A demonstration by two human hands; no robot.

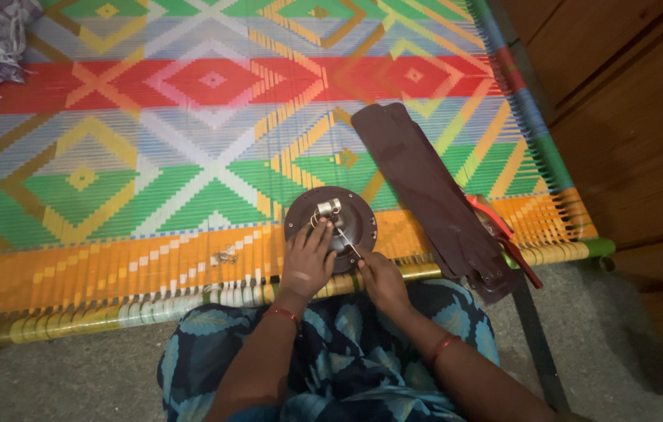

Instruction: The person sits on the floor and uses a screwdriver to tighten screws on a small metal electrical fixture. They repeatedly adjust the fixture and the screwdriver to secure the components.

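Two hands work on one round brown motor housing (330, 227) at the woven cot's (152, 258) edge: left hand (307, 262) fingers spread flat on it, right hand (382, 279) fingers pinching one thin screwdriver (347, 242). Several brown fan blades (425, 187) lie stacked beside it.

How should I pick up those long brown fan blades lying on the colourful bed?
The fan blades lie stacked flat, running diagonally. Their near end with the metal brackets overhangs the bed's edge, so probably grip there, coming from the right side, fingers underneath. Red-handled pliers rest along them; move those first.
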